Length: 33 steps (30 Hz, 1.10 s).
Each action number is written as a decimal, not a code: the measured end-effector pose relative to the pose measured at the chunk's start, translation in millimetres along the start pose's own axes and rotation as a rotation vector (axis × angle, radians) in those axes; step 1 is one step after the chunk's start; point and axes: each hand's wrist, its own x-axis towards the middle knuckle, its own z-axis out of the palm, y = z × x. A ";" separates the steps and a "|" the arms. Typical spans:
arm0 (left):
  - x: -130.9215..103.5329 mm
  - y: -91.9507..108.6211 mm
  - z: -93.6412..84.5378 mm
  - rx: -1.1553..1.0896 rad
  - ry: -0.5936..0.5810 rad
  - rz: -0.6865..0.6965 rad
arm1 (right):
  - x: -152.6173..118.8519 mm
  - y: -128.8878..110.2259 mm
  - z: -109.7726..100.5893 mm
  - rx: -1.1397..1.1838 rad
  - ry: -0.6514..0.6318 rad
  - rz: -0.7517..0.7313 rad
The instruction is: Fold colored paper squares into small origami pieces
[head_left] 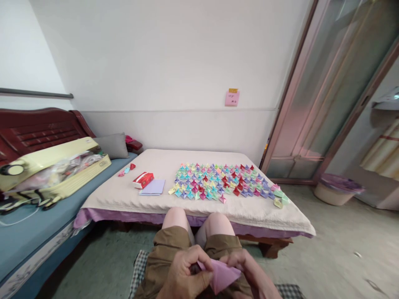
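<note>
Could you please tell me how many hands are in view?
2: the left hand at the left side of the pink paper, and the right hand at its right side. Some fingers may be partly hidden, but no other hand shows.

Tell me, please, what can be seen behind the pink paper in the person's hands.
Brown shorts show around the pink paper. What lies directly behind it is covered, and the left hand and right hand, both gripping it, hide more.
</note>
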 end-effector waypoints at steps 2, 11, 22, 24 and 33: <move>0.4 1.8 -0.5 0.024 -0.011 0.014 | 1.3 -2.4 0.2 -0.021 0.031 0.035; -2.8 5.2 7.6 0.098 0.058 0.007 | 8.7 13.6 9.7 -0.410 0.018 0.028; 0.7 9.7 -0.2 0.115 0.080 -0.087 | 4.8 18.5 9.1 -0.407 0.034 0.036; 0.4 6.4 1.5 0.096 0.088 -0.106 | 5.4 19.7 9.8 -0.391 0.036 0.036; 1.7 7.5 1.8 0.067 0.073 -0.139 | 4.2 25.5 12.3 -0.375 0.057 0.045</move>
